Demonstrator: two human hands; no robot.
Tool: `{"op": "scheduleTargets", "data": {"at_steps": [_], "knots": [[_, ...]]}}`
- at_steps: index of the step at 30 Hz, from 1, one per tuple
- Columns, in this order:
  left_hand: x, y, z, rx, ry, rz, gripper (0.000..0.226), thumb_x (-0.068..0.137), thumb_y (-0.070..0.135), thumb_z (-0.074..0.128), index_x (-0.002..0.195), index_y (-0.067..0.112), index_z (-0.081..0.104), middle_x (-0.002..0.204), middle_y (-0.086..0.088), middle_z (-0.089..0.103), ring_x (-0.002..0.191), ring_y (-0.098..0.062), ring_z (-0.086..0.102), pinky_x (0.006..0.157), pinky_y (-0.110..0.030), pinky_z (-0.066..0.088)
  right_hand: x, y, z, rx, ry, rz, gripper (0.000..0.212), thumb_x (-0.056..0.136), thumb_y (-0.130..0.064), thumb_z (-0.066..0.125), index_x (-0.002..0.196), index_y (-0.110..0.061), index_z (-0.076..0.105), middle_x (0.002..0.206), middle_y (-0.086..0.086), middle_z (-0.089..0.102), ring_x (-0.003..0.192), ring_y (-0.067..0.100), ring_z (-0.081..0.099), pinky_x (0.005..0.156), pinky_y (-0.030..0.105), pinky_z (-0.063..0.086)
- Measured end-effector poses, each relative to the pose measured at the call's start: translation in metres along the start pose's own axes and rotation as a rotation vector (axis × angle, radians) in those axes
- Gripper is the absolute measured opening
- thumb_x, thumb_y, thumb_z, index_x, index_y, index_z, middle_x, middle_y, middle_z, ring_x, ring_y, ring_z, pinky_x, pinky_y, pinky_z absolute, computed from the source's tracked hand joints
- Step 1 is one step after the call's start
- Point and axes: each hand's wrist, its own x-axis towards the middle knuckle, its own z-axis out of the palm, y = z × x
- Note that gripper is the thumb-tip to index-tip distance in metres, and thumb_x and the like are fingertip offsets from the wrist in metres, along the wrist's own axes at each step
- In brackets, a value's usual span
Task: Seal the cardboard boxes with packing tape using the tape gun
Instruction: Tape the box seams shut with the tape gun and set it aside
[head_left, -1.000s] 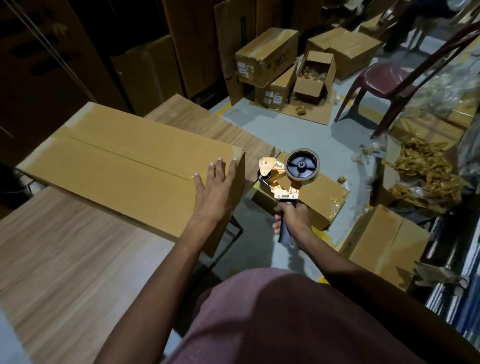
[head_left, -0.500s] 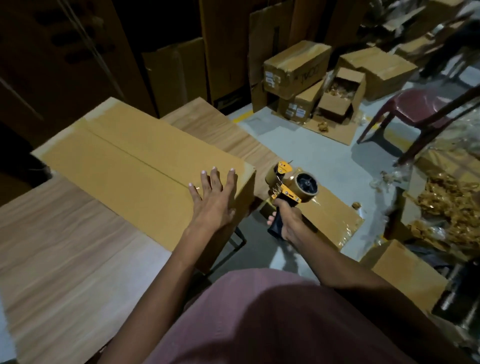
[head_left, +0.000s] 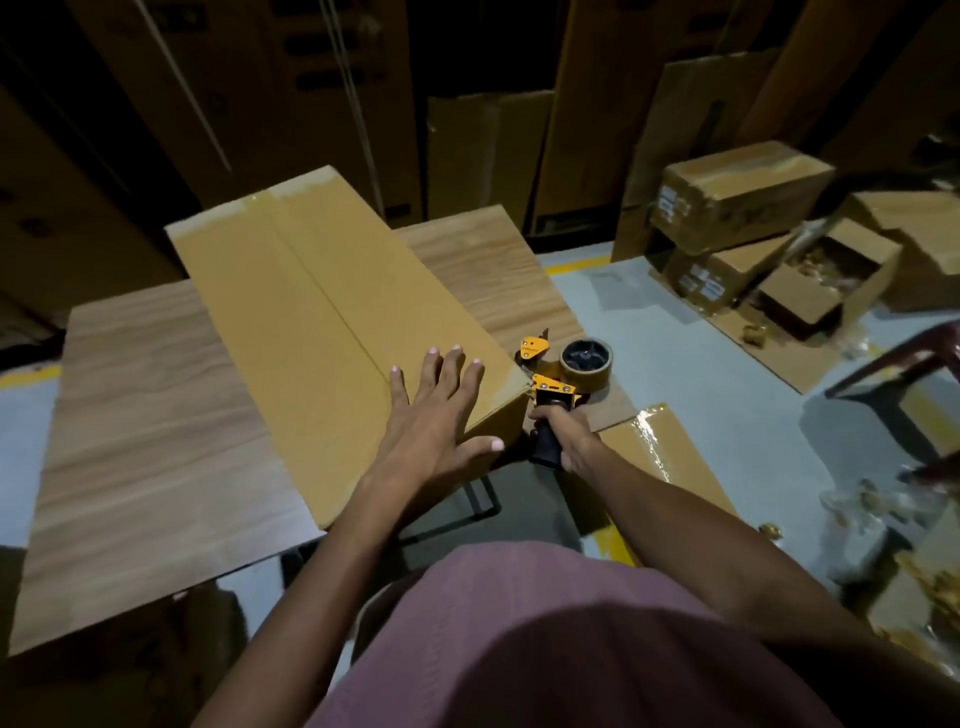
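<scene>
A long flat cardboard box (head_left: 311, 312) lies on the wooden table (head_left: 145, 426), its centre seam running away from me and tape showing along its far end. My left hand (head_left: 436, 415) presses flat on the box's near right corner, fingers spread. My right hand (head_left: 563, 441) grips the black handle of the orange tape gun (head_left: 561, 374), which carries a brown tape roll. The gun's head sits against the box's near right corner edge.
A taped box (head_left: 670, 467) lies on the floor below my right arm. Several cardboard boxes (head_left: 748, 197), one open, are stacked at the back right. A dark red chair (head_left: 904, 364) stands at the right. Tall flat cartons lean along the back.
My right hand brought the tape gun left and up against the box's near right corner. My view swung left, and my left hand stayed pressed on the box.
</scene>
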Motion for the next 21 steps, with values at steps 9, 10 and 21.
{"op": "scheduleTargets", "data": {"at_steps": [9, 10, 21], "knots": [[-0.015, -0.008, -0.003, -0.278, 0.152, -0.045, 0.109, 0.080, 0.088, 0.019, 0.162, 0.017, 0.014, 0.169, -0.013, 0.006, 0.156, -0.030, -0.001, 0.123, -0.059, 0.001, 0.074, -0.011, 0.002, -0.440, -0.060, 0.026, 0.051, 0.085, -0.038, 0.078, 0.120, -0.006, 0.061, 0.117, 0.014, 0.069, 0.108, 0.035, 0.067, 0.089, 0.045, 0.058], [-0.020, -0.011, -0.003, -0.271, 0.163, -0.060, 0.107, 0.081, 0.087, 0.022, 0.162, 0.016, 0.014, 0.169, -0.013, 0.007, 0.156, -0.031, 0.000, 0.123, -0.059, 0.003, 0.095, -0.006, -0.001, -0.486, -0.047, 0.013, 0.067, 0.072, -0.046, 0.081, 0.121, -0.008, 0.059, 0.121, 0.014, 0.067, 0.110, 0.036, 0.064, 0.093, 0.048, 0.057], [-0.039, -0.015, 0.002, -0.013, 0.046, -0.139, 0.094, 0.095, 0.058, 0.054, 0.162, 0.018, 0.002, 0.168, -0.015, 0.004, 0.155, -0.036, 0.001, 0.122, -0.059, -0.001, -0.095, -0.071, 0.038, -0.603, -0.067, -0.936, 0.040, 0.101, -0.042, 0.060, 0.132, -0.016, 0.059, 0.129, 0.004, 0.056, 0.118, 0.018, 0.054, 0.105, 0.044, 0.044]]}}
